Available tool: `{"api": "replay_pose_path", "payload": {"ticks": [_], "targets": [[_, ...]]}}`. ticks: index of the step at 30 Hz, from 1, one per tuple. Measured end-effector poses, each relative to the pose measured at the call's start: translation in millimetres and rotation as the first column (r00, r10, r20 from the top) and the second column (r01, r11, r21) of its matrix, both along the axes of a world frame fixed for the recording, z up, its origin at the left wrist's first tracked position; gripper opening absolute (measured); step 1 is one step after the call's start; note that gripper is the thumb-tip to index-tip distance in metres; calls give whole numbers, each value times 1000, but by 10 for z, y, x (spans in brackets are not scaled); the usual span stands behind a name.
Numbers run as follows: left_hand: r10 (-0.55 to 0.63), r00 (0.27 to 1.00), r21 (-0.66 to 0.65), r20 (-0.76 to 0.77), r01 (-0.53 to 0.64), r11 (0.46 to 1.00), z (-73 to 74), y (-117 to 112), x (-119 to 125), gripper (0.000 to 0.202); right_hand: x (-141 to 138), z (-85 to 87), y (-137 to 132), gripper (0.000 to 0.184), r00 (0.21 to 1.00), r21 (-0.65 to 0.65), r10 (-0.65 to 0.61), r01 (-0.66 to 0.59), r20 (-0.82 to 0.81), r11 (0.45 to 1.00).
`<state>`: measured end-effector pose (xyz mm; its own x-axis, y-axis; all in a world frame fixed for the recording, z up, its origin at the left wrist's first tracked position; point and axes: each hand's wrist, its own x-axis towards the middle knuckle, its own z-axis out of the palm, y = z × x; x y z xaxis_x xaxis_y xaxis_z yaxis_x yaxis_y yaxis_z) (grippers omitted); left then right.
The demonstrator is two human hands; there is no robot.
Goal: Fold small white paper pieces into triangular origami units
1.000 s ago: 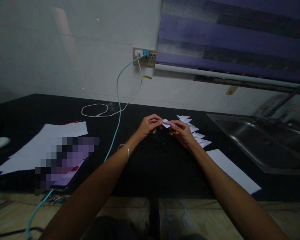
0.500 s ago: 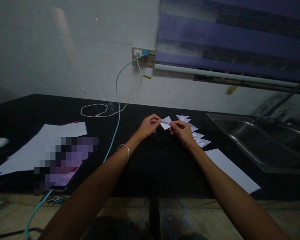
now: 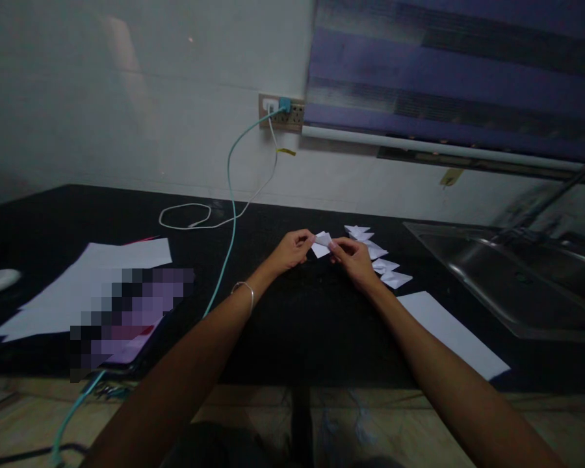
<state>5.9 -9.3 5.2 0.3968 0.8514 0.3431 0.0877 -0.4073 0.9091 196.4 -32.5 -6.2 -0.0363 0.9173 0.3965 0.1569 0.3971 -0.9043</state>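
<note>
Between my two hands is a small folded piece of white paper (image 3: 321,246), held just above the black counter. My left hand (image 3: 293,250) pinches its left corner between thumb and fingers. On the other side, my right hand (image 3: 351,257) grips the right edge, thumb on top; part of the paper is hidden behind those fingers. Several folded paper pieces (image 3: 396,279) with pointed ends lie in a row just right of my right hand. A plain white paper sheet (image 3: 451,331) rests beside my right forearm.
White sheets (image 3: 73,286) lie on the left of the black counter (image 3: 292,338), partly under a blurred-out device (image 3: 146,325). A teal cable (image 3: 230,175) and a white cable (image 3: 185,227) run from the wall socket (image 3: 297,116). At right is a steel sink (image 3: 511,279).
My right hand has shifted slightly left, closer to my left hand. The paper between them has changed its shape and tilt a little, and both hands still hold it.
</note>
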Motion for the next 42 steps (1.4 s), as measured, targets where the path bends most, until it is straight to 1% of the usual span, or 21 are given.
{"api": "replay_pose_path", "payload": {"ticks": [4, 6, 8, 12, 17, 19, 21, 23, 26, 28, 31, 34, 40, 42], "targets": [[-9, 999, 7, 41, 9, 1000, 36, -47, 12, 17, 4, 8, 0, 31, 999, 50, -50, 51, -6, 997], [-18, 998, -7, 66, 18, 1000, 40, -63, 22, 19, -4, 23, -8, 29, 998, 64, -58, 58, -7, 996], [-13, 996, -19, 85, 15, 1000, 33, -64, 32, 19, -20, 41, -20, 30, 999, 54, -38, 40, -34, 998], [15, 996, 1, 89, -15, 1000, 3, -34, 43, 16, -50, 68, -42, 40, 993, 27, -23, 26, -116, 999], [9, 997, 54, 74, -13, 998, -20, -16, 43, 11, -38, 80, -47, 33, 995, 32, -58, 61, -76, 998], [-7, 997, 31, 76, 4, 1000, -23, -24, 42, 14, -28, 87, -50, 32, 996, 25, -63, 64, -60, 998], [-31, 997, -16, 77, 32, 999, -29, -33, 41, 22, -25, 97, -58, 32, 997, 8, -55, 55, -47, 998], [-79, 996, -40, 45, 81, 996, -35, -39, 38, 28, -30, 105, -69, 32, 999, -17, -34, 34, -30, 999], [-168, 985, -11, -29, 168, 986, -36, -38, 19, 32, -45, 109, -84, 32, 1000, -52, -7, 5, -21, 999], [-198, 979, 19, -44, 199, 980, -25, -32, -3, 36, -54, 104, -87, 31, 999, -72, -2, -1, -33, 997], [-193, 980, 33, -43, 194, 980, 0, -19, -37, 39, -59, 88, -79, 31, 999, -100, 5, -10, -49, 995], [-175, 983, 26, -51, 176, 984, 21, -16, -53, 40, -50, 76, -63, 31, 999, -100, 1, -6, -50, 995], [-195, 980, -19, -31, 194, 981, 41, -35, -44, 39, -3, 80, -37, 32, 995, -68, -82, 78, -58, 995], [-193, 981, -10, -24, 193, 981, 40, -34, -54, 39, 4, 78, -35, 34, 995, -68, -86, 82, -60, 994]]}}
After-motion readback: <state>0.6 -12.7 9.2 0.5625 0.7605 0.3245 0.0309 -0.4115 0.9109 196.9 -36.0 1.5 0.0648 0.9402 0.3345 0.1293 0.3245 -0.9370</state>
